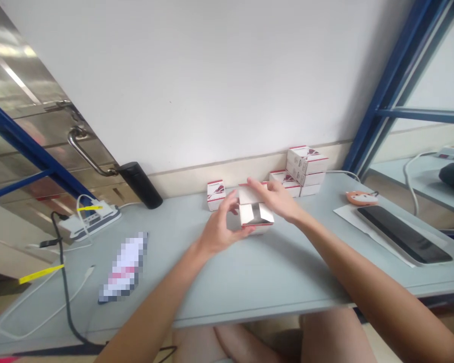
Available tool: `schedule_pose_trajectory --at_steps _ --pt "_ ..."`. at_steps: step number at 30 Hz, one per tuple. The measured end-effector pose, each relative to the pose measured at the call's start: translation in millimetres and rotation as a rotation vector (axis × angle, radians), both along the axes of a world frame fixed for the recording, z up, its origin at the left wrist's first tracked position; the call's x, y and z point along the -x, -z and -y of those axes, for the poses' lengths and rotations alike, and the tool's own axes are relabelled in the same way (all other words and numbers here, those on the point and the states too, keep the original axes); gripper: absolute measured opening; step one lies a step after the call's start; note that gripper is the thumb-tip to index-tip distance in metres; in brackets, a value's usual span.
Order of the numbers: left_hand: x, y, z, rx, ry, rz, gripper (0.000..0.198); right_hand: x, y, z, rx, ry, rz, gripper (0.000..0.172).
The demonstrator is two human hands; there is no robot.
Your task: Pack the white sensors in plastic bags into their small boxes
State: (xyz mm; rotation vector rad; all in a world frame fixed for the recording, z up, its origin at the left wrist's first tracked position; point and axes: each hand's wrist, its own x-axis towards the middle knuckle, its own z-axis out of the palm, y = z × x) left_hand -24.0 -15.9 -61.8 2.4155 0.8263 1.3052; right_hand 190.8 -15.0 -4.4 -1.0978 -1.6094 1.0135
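Note:
A small white cardboard box [257,228] with red edges stands on the desk in front of me, its top flaps raised and something dark showing in the opening. My left hand [221,227] curls round its left side, with the thumb along the lower front. My right hand [280,199] grips the raised lid [248,194] at the back right; some of its fingertips are hidden. Just behind my left hand is another white box [216,194] with a dark red pattern.
Several similar boxes [314,164] are stacked by the wall at the back right. A black cylinder [140,185] and a power strip [96,222] stand at the left, near loose cables and a blurred-out item [124,267]. Rightward lie a phone-like black slab [403,234] and an orange-and-white object [362,198].

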Motion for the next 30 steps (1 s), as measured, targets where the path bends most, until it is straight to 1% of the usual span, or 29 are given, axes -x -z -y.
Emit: schedule_pose_trajectory --at_steps 1,3,4,5,6,7,8,9,11,12,13,14,15,17,19,21,24,26,30 --pt "-1 -3.3 2 -0.067 -0.005 -0.024 0.077 1 1.8 -2 0.030 0.008 -0.052 0.053" --pt "-2 -11.4 5 -0.161 -0.032 -0.098 0.058 4 7.6 -8 0.054 0.046 -0.132 0.037" --pt "-2 -15.4 7 -0.169 -0.048 -0.144 0.049 6 10.9 -10 0.057 0.077 -0.153 0.037" --pt "-2 -18.7 8 -0.158 -0.062 -0.181 0.040 7 13.7 -12 0.040 0.121 -0.161 0.040" --pt "-2 -21.1 8 -0.137 -0.076 -0.200 0.034 7 15.8 -13 -0.012 0.170 -0.158 0.041" --pt "-3 -22.2 8 -0.115 -0.090 -0.198 0.029 7 16.9 -13 -0.108 0.212 -0.137 0.038" --pt "-3 -21.9 6 -0.097 -0.099 -0.174 0.028 6 17.0 -12 -0.242 0.231 -0.091 0.033" --pt "-3 -20.4 4 -0.080 -0.102 -0.123 0.030 5 16.3 -10 -0.393 0.218 -0.014 0.027" --pt "-3 -14.9 -1 -0.037 -0.091 0.036 0.039 2 13.6 -5 -0.655 0.115 0.221 0.022" --pt "-4 -11.6 -4 -0.013 -0.082 0.122 0.042 0 12.4 -3 -0.731 0.069 0.347 0.023" --pt "-4 -8.5 -7 0.003 -0.081 0.195 0.043 -1 11.7 -2 -0.772 0.059 0.445 0.025" --pt "-3 -5.8 -10 0.001 -0.097 0.248 0.043 -2 11.6 -2 -0.787 0.092 0.501 0.025" --pt "-3 -3.8 -11 -0.025 -0.130 0.275 0.041 -2 12.0 -2 -0.784 0.153 0.516 0.024" --pt "0 -2.2 -14 -0.155 -0.215 0.257 0.040 -2 14.3 -5 -0.744 0.268 0.487 0.020" --pt "5 -2.9 -15 -0.313 -0.282 0.178 0.041 -2 17.7 -10 -0.698 0.312 0.480 0.016" --pt "8 -4.2 -16 -0.414 -0.318 0.073 0.040 -2 21.9 -14 -0.666 0.303 0.523 0.016" --pt "11 -4.5 -17 -0.465 -0.353 -0.016 0.034 2 30.5 -18 -0.600 0.260 0.540 0.018" --pt "10 -3.5 -17 -0.491 -0.338 -0.022 0.031 8 37.5 -21 -0.501 0.232 0.455 0.021" --pt "3 -1.9 -14 -0.490 -0.271 -0.022 0.030 20 51.7 -26 -0.257 0.209 0.178 0.021"
